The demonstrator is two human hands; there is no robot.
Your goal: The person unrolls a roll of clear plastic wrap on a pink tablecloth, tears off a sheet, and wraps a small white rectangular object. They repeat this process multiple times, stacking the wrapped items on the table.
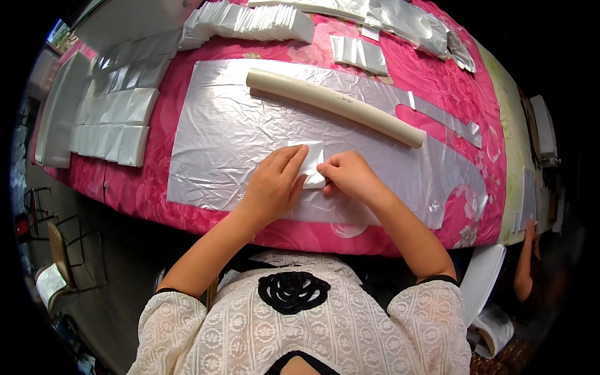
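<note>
A small folded white plastic sheet (314, 156) lies on a wide silvery plastic sheet (212, 137) in front of me. My left hand (275, 178) rests over its left side, fingers stretched out and lying flat on it. At its right edge, my right hand (350, 175) is closed in a pinch, thumb and curled fingers on the edge. Part of the folded sheet is hidden beneath my left hand. A long cream-coloured tube (331, 103) lies slantwise on the silvery sheet, just beyond both hands.
The table has a pink floral cloth (156, 187). Stacks of folded white packets (115, 125) stand at left; a long row of packets (250, 24) lies at the back. A smaller packet group (359, 55) lies beyond the tube. At far right, another person's arm (527, 269) reaches the table.
</note>
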